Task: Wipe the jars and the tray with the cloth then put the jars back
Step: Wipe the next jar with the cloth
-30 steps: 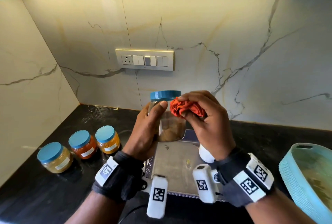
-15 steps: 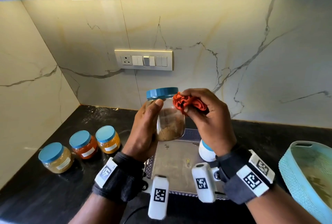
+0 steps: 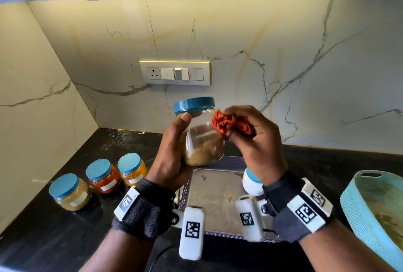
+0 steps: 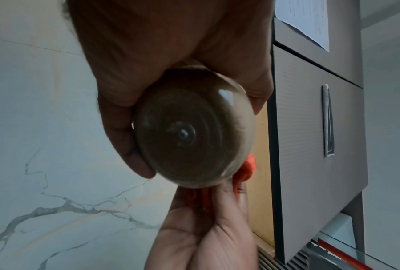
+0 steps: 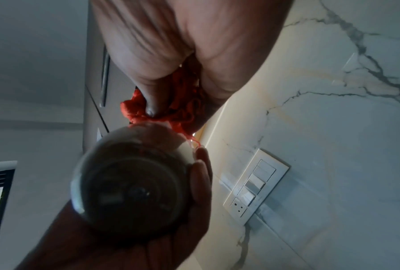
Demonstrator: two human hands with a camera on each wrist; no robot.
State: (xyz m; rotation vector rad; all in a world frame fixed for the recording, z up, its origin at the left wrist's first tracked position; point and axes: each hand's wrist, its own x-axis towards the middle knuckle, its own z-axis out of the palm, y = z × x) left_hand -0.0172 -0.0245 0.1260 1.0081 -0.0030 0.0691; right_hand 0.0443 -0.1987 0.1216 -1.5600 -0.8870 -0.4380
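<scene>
The person holds a clear jar (image 3: 202, 138) with a blue lid and brown powder up in front of the marble backsplash (image 3: 283, 58), above the far end of the tray (image 3: 218, 186). The left hand (image 3: 172, 158) wraps round the jar's left side, thumb pressed just under the lid and fingers curled behind the glass. The right hand (image 3: 255, 141) has its fingers and thumb bunched tight on a crumpled orange cloth (image 3: 231, 123), which touches the jar's right shoulder just below the lid; the right wrist view shows the cloth (image 5: 171, 107) meeting the glass.

By the look of it, the task is midway through the jar-wiping stage. Three blue-lidded jars (image 3: 96, 180) stand in a row on the black counter (image 3: 54, 239) to the left, off the tray; they may already be wiped, though nothing in the view proves it. A white container (image 3: 250, 182) with a blue top stands on the tray's right side, half hidden behind the right wrist, so whether it is a jar to be wiped is hard to say. The tray surface shows a few specks and seems not yet wiped. What appears left: finishing this jar, clearing and wiping the tray, then setting all the jars back on it. A pale blue basket (image 3: 353, 206) sits at the near right edge, apart from the work
</scene>
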